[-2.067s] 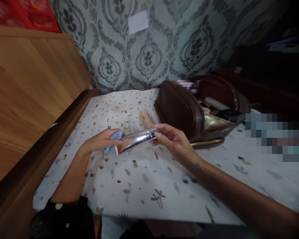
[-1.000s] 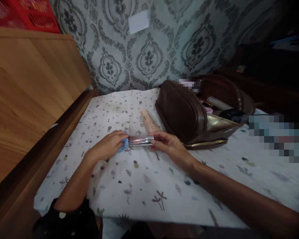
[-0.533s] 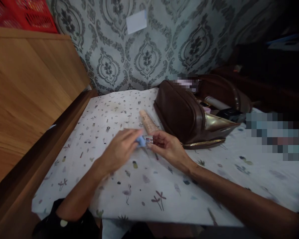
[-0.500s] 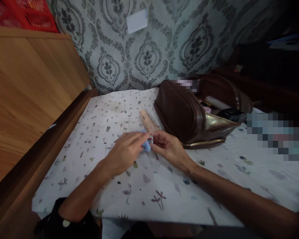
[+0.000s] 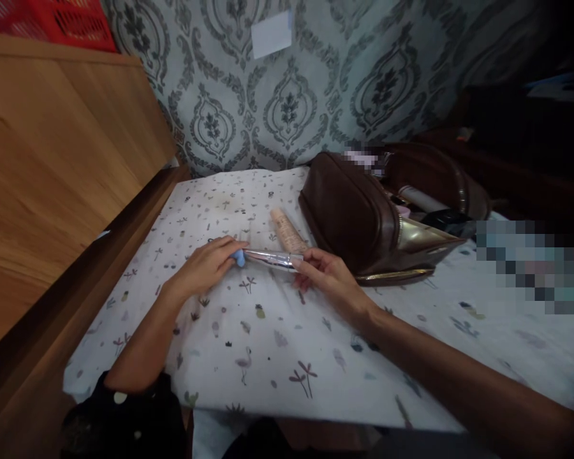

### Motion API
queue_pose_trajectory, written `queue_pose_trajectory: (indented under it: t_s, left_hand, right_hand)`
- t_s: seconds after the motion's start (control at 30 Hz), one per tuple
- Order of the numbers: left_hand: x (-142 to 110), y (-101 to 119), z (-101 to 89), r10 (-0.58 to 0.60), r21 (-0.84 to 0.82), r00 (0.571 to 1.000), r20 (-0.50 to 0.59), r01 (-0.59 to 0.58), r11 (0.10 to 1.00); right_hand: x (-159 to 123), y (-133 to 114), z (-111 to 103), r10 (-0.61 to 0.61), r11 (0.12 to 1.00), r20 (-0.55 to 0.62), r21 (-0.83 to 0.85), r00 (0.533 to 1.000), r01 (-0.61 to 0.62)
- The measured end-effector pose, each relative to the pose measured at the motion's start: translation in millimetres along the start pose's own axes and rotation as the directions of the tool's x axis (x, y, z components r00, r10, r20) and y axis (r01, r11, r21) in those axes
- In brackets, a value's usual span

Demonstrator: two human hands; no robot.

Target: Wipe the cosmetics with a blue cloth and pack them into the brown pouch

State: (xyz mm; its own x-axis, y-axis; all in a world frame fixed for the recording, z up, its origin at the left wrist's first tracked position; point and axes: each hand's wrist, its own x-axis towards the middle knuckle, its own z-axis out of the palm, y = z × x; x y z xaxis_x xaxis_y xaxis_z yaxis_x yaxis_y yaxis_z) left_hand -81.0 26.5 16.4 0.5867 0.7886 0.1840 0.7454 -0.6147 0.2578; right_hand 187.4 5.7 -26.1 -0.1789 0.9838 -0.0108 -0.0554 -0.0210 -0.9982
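Observation:
Between my hands lies a shiny silver tapered stick (image 5: 269, 257), shaped like a makeup brush handle, held roughly level above the cloth. My right hand (image 5: 329, 276) pinches its wider right end with thumb and fingers; whatever lies beyond that grip is hidden. My left hand (image 5: 209, 262) is closed around a small light-blue, soft-looking piece (image 5: 239, 256) at the stick's narrow left end. Most of that blue piece is covered by the fingers. Just behind the stick, a peach-coloured cosmetic tube (image 5: 287, 231) rests on the cloth, touched by neither hand as far as shows.
A brown bag (image 5: 347, 207) with a gold zip lies open behind my right hand, with several items inside. The printed white tablecloth (image 5: 277, 370) covers the table. Wooden furniture (image 5: 71, 140) borders the left, under a red basket (image 5: 83, 24). Patterned wallpaper (image 5: 287, 108) rises behind.
My left hand has moved left with the blue piece, drawing away from my right hand. The silver stick now shows between them. The right hand stays nearly in place.

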Motion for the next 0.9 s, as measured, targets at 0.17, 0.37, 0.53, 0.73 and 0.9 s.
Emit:
queue_pose_trajectory:
  t_s: [0.17,0.37,0.53,0.73,0.9]
  left_hand:
    - [1,-8,-1.3,0.013,-0.178,1.000,-0.008,-0.014,0.984]
    - [0,-4,-14.0,-0.104,-0.404,0.994,-0.017,0.088,0.911]
    - [1,-4,-11.5,-0.184,-0.526,0.982,-0.038,0.137,0.839]
    - [4,8,5.5,-0.282,-0.279,0.886,-0.369,0.183,0.943]
    - [9,46,31.7,-0.034,-0.118,0.847,-0.530,-0.034,0.992]
  right_hand:
    - [1,3,-2,-0.087,0.996,-0.048,0.012,0.995,0.088]
    - [-1,-3,-3,-0.171,0.985,0.021,-0.002,0.985,0.171]
    - [-4,-6,-1,-0.150,0.988,0.047,0.032,0.988,0.149]
    - [-2,-2,0,-0.093,0.995,0.008,0.041,0.996,0.093]
    - [-3,2,2,-0.056,0.998,0.033,0.037,0.998,0.055]
